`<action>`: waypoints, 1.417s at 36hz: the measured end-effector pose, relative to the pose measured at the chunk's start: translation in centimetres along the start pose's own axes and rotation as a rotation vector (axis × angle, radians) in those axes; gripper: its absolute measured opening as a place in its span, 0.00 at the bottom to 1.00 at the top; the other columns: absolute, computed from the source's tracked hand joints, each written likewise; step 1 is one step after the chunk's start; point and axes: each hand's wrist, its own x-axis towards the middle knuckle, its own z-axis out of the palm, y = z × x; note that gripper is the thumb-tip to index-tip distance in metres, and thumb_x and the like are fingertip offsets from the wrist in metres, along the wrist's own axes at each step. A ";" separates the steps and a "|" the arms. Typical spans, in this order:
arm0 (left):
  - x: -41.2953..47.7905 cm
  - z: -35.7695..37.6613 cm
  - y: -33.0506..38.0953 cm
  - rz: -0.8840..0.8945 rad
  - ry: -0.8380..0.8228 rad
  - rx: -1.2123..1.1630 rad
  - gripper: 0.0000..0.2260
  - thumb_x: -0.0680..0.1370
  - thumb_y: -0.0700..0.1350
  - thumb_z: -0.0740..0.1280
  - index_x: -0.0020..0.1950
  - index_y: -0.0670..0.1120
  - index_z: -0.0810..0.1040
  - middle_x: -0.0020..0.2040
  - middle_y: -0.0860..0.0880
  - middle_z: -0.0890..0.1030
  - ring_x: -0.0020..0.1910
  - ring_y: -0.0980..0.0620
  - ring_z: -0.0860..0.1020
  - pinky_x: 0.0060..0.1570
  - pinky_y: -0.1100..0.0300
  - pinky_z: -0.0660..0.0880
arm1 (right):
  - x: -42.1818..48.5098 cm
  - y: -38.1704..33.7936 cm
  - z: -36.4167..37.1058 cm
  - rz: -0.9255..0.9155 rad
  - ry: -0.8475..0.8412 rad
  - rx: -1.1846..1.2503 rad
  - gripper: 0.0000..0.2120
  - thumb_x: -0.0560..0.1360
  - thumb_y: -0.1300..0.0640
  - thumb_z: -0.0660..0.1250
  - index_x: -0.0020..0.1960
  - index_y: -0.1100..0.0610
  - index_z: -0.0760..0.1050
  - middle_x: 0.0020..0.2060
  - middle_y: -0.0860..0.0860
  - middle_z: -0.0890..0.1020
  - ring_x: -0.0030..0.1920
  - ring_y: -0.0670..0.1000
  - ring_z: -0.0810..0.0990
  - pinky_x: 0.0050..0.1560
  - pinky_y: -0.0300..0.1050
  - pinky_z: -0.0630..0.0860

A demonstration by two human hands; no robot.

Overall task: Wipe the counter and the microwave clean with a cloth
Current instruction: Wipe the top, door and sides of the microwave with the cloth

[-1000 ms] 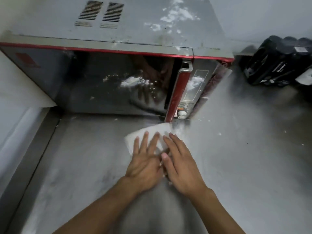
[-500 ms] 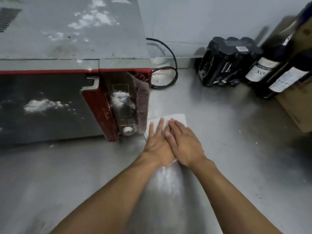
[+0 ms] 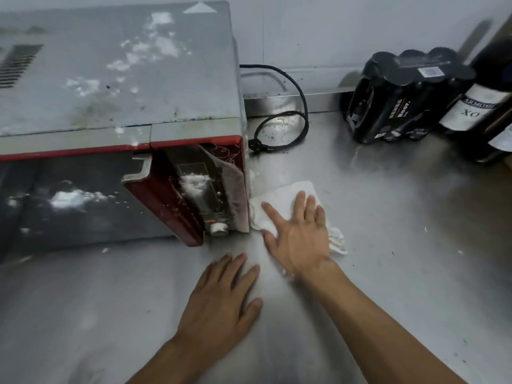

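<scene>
White cloth point(image 3: 282, 195), soft and limp, looks best driven by a flat palm rather than pinched. The right hand point(image 3: 302, 242) lies spread flat on it, just right of the microwave point(image 3: 119, 87). The left hand point(image 3: 221, 300) rests flat-fingered on the steel counter point(image 3: 401, 245), before the microwave's corner.

The cloth point(image 3: 282, 200) lies on the counter point(image 3: 401, 245) just right of the microwave point(image 3: 119, 106), under the right hand point(image 3: 299, 236).

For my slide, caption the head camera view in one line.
Right hand presses a white cloth on the steel counter beside a powder-smeared microwave; left hand rests flat nearby.
</scene>
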 end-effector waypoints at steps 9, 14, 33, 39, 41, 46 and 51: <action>0.2 -0.3 -0.2 0.023 0.022 -0.015 0.22 0.84 0.61 0.58 0.76 0.57 0.73 0.77 0.49 0.73 0.75 0.45 0.71 0.72 0.48 0.70 | 10.9 -2.0 -1.6 0.099 0.028 0.063 0.28 0.84 0.36 0.45 0.82 0.38 0.47 0.81 0.68 0.44 0.77 0.79 0.44 0.77 0.73 0.45; 0.2 -0.5 0.0 -0.004 0.016 -0.037 0.22 0.84 0.62 0.58 0.75 0.57 0.74 0.76 0.50 0.73 0.75 0.46 0.70 0.72 0.50 0.70 | 10.9 -1.6 -1.8 0.023 -0.039 0.030 0.27 0.83 0.39 0.50 0.81 0.34 0.46 0.81 0.65 0.41 0.77 0.78 0.42 0.73 0.78 0.44; 1.5 -2.3 0.2 -0.191 0.204 -0.248 0.12 0.82 0.51 0.53 0.48 0.51 0.74 0.47 0.52 0.75 0.48 0.47 0.74 0.47 0.50 0.73 | -11.6 -2.6 -3.1 -0.109 -0.343 0.041 0.25 0.69 0.46 0.67 0.66 0.34 0.78 0.71 0.69 0.71 0.60 0.82 0.74 0.49 0.81 0.70; 1.6 -2.4 1.6 -0.238 -0.037 -0.267 0.27 0.79 0.67 0.47 0.62 0.54 0.77 0.59 0.54 0.75 0.59 0.50 0.72 0.57 0.52 0.70 | -11.2 -0.7 -5.4 -0.074 -0.267 0.095 0.19 0.85 0.43 0.49 0.74 0.42 0.65 0.69 0.54 0.72 0.60 0.59 0.79 0.62 0.59 0.66; 1.5 -2.2 1.9 -0.232 -0.090 -0.279 0.29 0.76 0.69 0.48 0.64 0.55 0.76 0.60 0.55 0.74 0.60 0.51 0.71 0.59 0.53 0.69 | -8.9 1.1 -5.3 0.009 -0.228 0.225 0.21 0.85 0.45 0.52 0.78 0.43 0.57 0.63 0.53 0.77 0.58 0.59 0.80 0.55 0.53 0.72; 1.3 -1.5 2.6 -0.285 -0.030 -0.363 0.16 0.79 0.61 0.64 0.63 0.55 0.75 0.60 0.57 0.73 0.61 0.53 0.70 0.61 0.55 0.68 | -6.4 3.0 -3.1 0.052 -0.259 0.228 0.17 0.84 0.47 0.58 0.72 0.47 0.64 0.56 0.53 0.76 0.53 0.59 0.80 0.52 0.52 0.78; 1.4 -2.3 3.0 -0.298 0.022 -0.461 0.07 0.80 0.53 0.69 0.56 0.55 0.77 0.53 0.58 0.78 0.55 0.54 0.74 0.57 0.55 0.70 | -8.2 3.5 -1.3 0.052 -0.045 0.307 0.09 0.84 0.46 0.58 0.60 0.48 0.70 0.47 0.49 0.73 0.40 0.53 0.74 0.40 0.46 0.72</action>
